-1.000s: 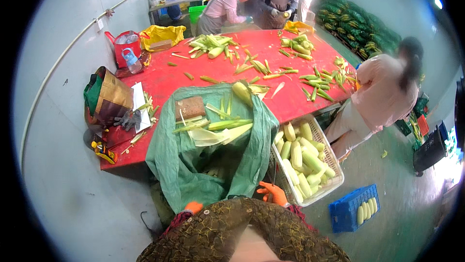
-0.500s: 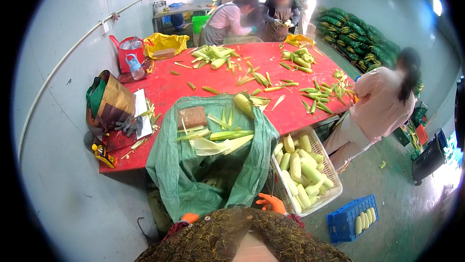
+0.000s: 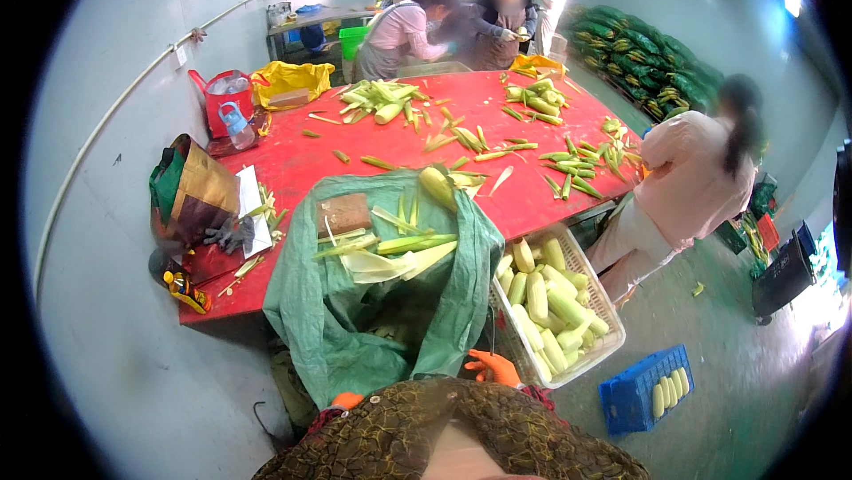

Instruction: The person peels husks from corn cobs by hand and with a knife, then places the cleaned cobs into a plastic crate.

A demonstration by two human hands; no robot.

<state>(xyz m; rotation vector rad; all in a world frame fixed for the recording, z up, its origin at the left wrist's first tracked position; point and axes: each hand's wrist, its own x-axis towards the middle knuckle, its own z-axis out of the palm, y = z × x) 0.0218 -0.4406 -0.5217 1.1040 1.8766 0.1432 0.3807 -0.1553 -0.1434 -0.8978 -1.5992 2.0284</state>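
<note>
"What are the hands doing?"

"Both wear orange gloves. The right hand (image 3: 494, 367) has its fingers loosely bent, and I can't tell whether they grip the thin upright line just above. The left hand (image 3: 347, 400) is mostly behind the jacket (image 3: 390, 431), against the sack's lower edge; its grip is hidden too."

"And the green sack (image 3: 306, 302)?"

"Between the hands, gaping toward the person, its far side spread over the table (image 3: 532, 209). A brick (image 3: 344, 215) lies on that flap, probably as a weight so the mouth doesn't slip down. Loose husks (image 3: 417, 243) lie beside it."

"Where's the corn?"

"One cob (image 3: 437, 189) sits at the sack's far edge. Many pale, husked cobs (image 3: 539, 298) fill the white crate (image 3: 613, 318), just beside the right hand, likely placed there for easy reach."

"Farther out?"

"A co-worker (image 3: 692, 169) stands beyond the crate, and a blue crate (image 3: 630, 405) with a few cobs is on the floor. Left, a yellow-and-black bottle (image 3: 187, 294) lies near the table corner."

"Any brand or writing on it?"

"Its label is too small and blurred to read, and I can make out no lettering elsewhere."
</note>
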